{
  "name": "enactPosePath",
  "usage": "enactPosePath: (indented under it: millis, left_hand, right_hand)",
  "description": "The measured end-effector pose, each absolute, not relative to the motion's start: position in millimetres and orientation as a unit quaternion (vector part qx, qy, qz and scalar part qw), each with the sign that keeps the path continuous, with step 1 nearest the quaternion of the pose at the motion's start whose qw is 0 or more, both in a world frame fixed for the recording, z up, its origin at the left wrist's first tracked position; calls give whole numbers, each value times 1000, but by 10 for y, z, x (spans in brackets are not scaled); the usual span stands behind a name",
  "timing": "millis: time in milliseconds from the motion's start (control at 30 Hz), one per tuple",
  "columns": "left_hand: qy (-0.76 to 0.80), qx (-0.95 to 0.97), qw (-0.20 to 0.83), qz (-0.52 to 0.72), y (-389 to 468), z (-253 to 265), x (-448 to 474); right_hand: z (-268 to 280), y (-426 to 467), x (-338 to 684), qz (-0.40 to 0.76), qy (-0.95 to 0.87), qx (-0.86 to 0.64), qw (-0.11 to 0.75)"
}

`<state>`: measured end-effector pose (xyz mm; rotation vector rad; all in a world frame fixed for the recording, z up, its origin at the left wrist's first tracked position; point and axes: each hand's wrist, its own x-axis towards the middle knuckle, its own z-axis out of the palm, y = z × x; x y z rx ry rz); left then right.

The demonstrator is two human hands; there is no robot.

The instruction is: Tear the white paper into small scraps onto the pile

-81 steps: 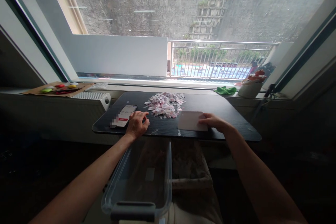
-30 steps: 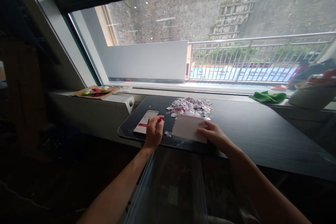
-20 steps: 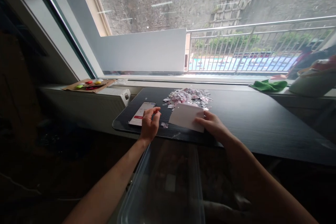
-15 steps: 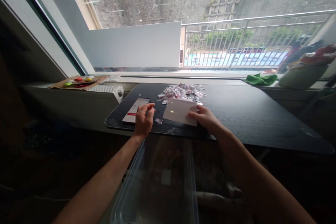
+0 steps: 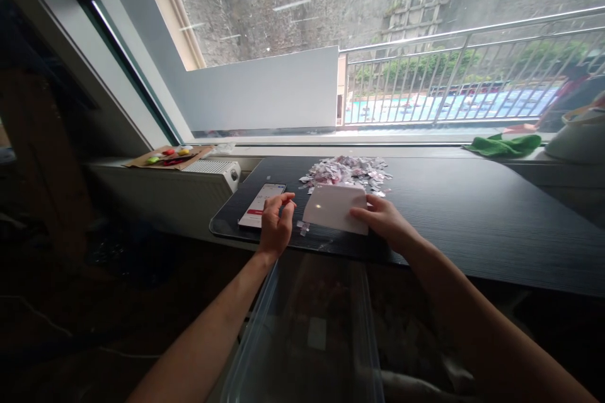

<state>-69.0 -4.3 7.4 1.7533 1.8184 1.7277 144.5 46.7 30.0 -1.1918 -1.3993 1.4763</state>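
Note:
My right hand (image 5: 385, 220) is closed on the right edge of a pale, stiff card (image 5: 334, 208), thumb in front, and holds it tilted above the dark table. Behind the card lies a heap of small torn paper scraps (image 5: 345, 170), partly covered by it. To the card's left, my left hand (image 5: 276, 223) is held with its fingers loosely bent and apart, nothing visible between them. A few small scraps (image 5: 303, 227) lie on the table between that hand and the card. Just left of my left hand is a phone (image 5: 259, 204) with a lit screen, lying flat.
The black table (image 5: 454, 220) stands against a window. Below its front edge is a clear plastic bin (image 5: 371, 327). A white radiator (image 5: 212, 176) with a brown board (image 5: 137, 162) on top is at left. A green cloth (image 5: 505, 146) lies on the sill at right.
My view has swung left, so everything sits further right in the picture. More small scraps now show beside my left hand. The card is still in my right hand.

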Motion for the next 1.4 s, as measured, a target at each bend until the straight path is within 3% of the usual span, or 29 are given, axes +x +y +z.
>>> enactPosePath:
  millis: [233,433,700,967,1200,1400]
  left_hand:
    - [585,567,51,577,-55,87,-673]
    - [585,564,53,580,-50,71,-673]
    - [589,573,44,569,-53,80,-676]
    - [591,572,38,567,-46,72,-675]
    - [587,570,43,572,-50,79,-670]
    - [586,571,39,574,-52,75,-672]
  right_hand:
    - [278,433,1441,554,-585,-472,356]
    - [295,418,1533,567,-549,-477,386]
    - [334,278,1497,503,-585,-478,421]
    - [342,259,1481,424,-649,-501,384]
    - [351,236,1472,452,-643,-482,388]
    - [363,271,1536,388,-657,-531,370]
